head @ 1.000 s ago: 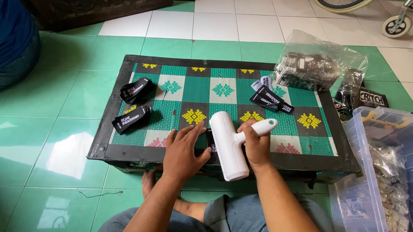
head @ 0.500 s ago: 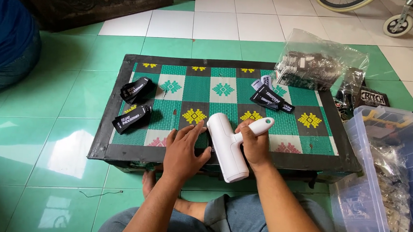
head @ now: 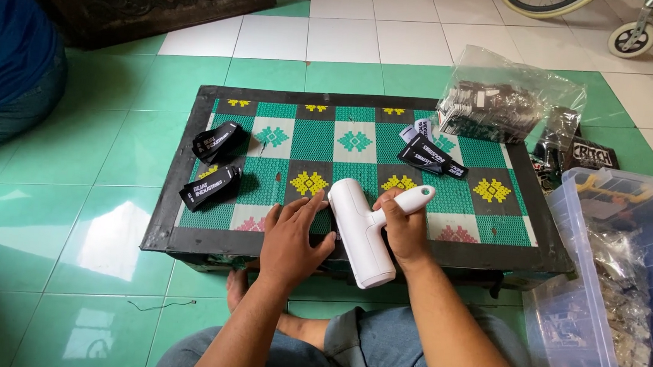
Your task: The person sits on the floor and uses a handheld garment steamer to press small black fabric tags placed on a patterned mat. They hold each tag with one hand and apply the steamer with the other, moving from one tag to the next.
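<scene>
Two hands working, head view: my right hand is grasping the white roller by its handle, long axis running upper right to lower centre; my left hand, released, is lying flat just left of it on the mat.

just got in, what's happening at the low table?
A person sits on the floor at a low table topped with a green, white and yellow patterned mat. The right hand grips the handle of a white roller tool lying on the mat, while the left hand rests flat beside it. Small black tags lie on the mat's left and back right. A clear bag of black pieces sits at the far right corner, and a clear plastic bin stands on the floor.
</scene>
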